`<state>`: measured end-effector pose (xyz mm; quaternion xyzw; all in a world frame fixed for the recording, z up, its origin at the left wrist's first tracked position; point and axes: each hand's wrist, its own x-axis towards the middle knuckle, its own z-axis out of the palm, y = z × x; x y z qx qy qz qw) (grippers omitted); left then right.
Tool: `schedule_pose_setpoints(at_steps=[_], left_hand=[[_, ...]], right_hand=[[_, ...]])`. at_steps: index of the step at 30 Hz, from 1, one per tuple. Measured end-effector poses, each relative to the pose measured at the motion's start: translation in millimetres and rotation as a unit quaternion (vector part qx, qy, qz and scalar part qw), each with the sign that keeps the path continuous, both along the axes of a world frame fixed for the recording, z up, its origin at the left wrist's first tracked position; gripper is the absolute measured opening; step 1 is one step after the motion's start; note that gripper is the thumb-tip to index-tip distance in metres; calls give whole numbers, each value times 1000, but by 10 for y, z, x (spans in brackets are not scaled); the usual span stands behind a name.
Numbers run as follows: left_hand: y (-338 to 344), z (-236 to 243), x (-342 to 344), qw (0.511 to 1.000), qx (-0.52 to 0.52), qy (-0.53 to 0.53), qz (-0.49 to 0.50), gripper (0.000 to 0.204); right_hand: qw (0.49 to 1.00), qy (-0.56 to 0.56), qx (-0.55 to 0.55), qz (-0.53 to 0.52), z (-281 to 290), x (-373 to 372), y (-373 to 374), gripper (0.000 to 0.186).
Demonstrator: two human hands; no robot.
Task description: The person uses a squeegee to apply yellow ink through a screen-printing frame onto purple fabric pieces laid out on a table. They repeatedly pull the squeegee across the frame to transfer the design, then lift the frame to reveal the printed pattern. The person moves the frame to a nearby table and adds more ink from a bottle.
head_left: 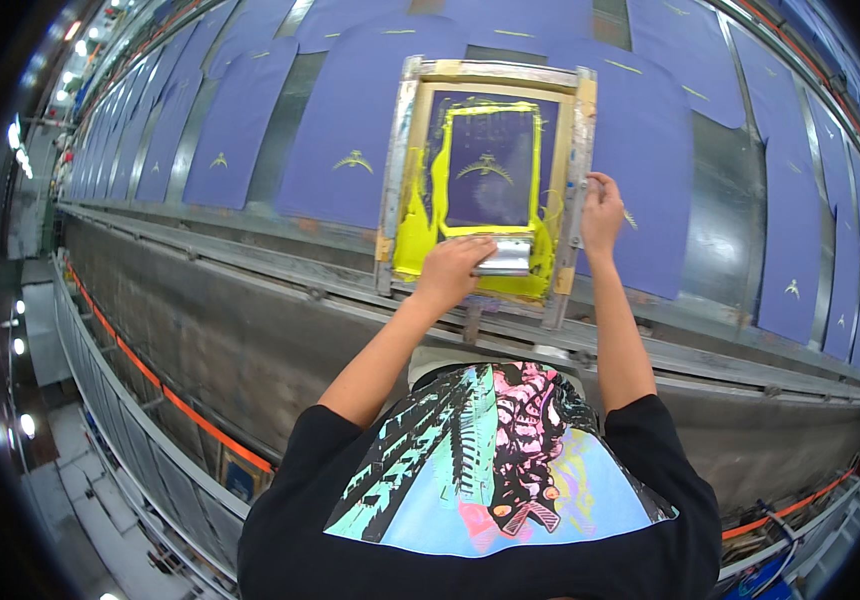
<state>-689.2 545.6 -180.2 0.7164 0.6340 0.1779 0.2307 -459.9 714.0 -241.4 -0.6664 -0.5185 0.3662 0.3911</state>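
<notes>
A screen printing frame [587,120] lies over a purple fabric panel, its mesh edged with bright yellow ink [415,240]. My left hand [453,272] is closed around a silvery metal squeegee [506,256] near the frame's lower end, where the yellow ink is thick. The squeegee's blade edge is hidden. At the frame's right rail, my right hand [603,215] has its fingers curled against the outer side. Through the mesh shows a small yellow arched motif [486,168].
Purple fabric panels [335,140] with small yellow motifs lie along the long metal table [725,240] on both sides. A metal rail [290,280] runs along the table's near edge. Orange-edged railings [165,390] stand lower left.
</notes>
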Motion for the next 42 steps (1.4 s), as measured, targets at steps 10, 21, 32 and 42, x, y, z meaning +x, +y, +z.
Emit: schedule_pose_setpoints(at_steps=[10, 21, 32, 42], left_hand=[[-122, -306, -437, 998, 21, -5, 62, 55], [-504, -217, -411, 992, 71, 102, -7, 53], [2179, 110, -1165, 996, -25, 76, 41, 35], [706, -191, -254, 981, 172, 85, 10, 35]], right_hand=[[999, 6, 35, 28, -74, -493, -69, 17], [999, 3, 48, -7, -30, -293, 52, 17], [999, 21, 38, 6, 70, -342, -8, 17], [999, 21, 42, -14, 53, -10, 84, 18]])
